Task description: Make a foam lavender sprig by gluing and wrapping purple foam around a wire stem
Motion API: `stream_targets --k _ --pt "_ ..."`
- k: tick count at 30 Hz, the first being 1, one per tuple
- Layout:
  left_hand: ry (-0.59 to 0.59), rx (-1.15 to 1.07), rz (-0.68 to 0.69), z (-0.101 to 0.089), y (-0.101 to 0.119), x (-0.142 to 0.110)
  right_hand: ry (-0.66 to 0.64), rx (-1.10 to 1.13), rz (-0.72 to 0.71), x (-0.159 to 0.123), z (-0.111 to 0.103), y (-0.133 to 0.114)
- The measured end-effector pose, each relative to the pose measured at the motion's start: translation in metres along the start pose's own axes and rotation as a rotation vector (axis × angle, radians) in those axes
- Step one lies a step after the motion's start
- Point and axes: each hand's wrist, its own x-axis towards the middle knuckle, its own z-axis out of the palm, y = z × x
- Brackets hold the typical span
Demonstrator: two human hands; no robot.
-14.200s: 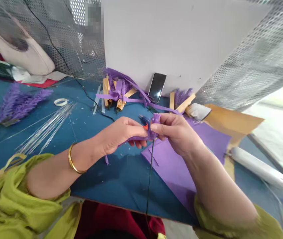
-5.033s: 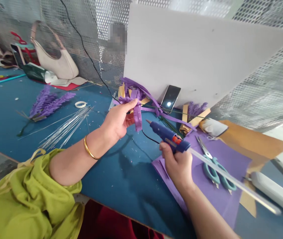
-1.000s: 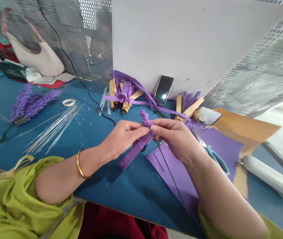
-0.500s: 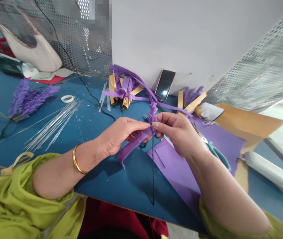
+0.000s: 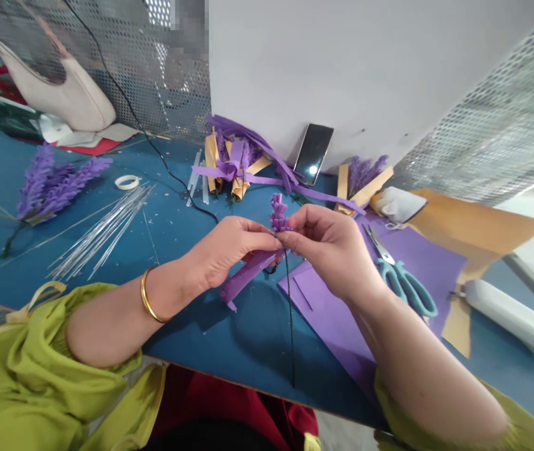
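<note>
My left hand (image 5: pixel 229 250) and my right hand (image 5: pixel 327 244) meet above the blue table (image 5: pixel 210 338), both pinched on one purple piece. The right fingers grip a small purple flower head (image 5: pixel 278 214) at the top of a thin dark green wire stem (image 5: pixel 290 326) that hangs down toward me. A fringed purple foam strip (image 5: pixel 245 279) trails from the flower, and the left fingers hold it; its loose end reaches down to the left. A gold bangle (image 5: pixel 150 305) is on my left wrist.
Teal scissors (image 5: pixel 400 279) lie on a purple foam sheet (image 5: pixel 342 307) at right. Silver wires (image 5: pixel 102 232), finished purple sprigs (image 5: pixel 51 188), a tape ring (image 5: pixel 126 182), a phone (image 5: pixel 312 154) against a white board (image 5: pixel 342 69), a white roll (image 5: pixel 515 319) and a black cable (image 5: pixel 168 169) surround the hands.
Five seconds ago my right hand held a blue glue gun; it now holds the flower. Over the last second the strip has wound further up and the stem has swung to hang straight down.
</note>
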Motion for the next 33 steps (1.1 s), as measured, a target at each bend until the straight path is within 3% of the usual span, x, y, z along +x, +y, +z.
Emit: stream_targets --k 6,15,23,29,33 --pt "-0.031 0.069 0.009 -0.001 0.009 -0.005 -0.131 0.348 0.127 0.007 -0.006 0.005" --pt "-0.066 0.13 0.013 -0.004 0.01 -0.006 -0.329 0.534 0.261 0.008 -0.01 0.014" --pt "-0.103 0.132 -0.013 -0.006 0.012 -0.007 -0.356 0.573 0.242 0.011 -0.012 0.019" --pt "-0.274 0.073 -0.064 -0.009 0.017 -0.008 -0.409 0.548 0.228 0.01 -0.015 0.016" --pt "-0.277 0.1 -0.112 -0.009 0.019 -0.009 -0.425 0.525 0.232 0.009 -0.017 0.014"
